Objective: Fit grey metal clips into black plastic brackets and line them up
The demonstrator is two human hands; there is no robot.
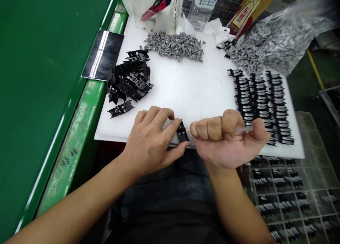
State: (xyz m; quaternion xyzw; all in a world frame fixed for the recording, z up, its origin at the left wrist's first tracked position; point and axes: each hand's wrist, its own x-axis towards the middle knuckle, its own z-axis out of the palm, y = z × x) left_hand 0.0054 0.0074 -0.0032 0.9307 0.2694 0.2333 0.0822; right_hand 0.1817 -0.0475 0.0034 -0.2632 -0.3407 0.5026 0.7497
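Near the front edge of the white board [186,81], my left hand [151,137] grips a small black plastic part [182,132] between thumb and index finger. My right hand [225,137] is closed around a thin translucent syringe [243,129], its thumb at the back end. The syringe's narrow orange tip points left, close beside the black part; whether it touches cannot be made out. Left of my left hand lies a loose black part [121,109], in front of a heap of black parts [130,77]. Most of the syringe is hidden by my fingers.
Grey small pieces [175,45] are heaped at the back. Rows of assembled black-and-grey parts [261,102] stand at right, by a plastic bag [281,38]. A phone-like black slab [103,54] rests on the green ledge at left. A compartment tray [316,173] sits below right.
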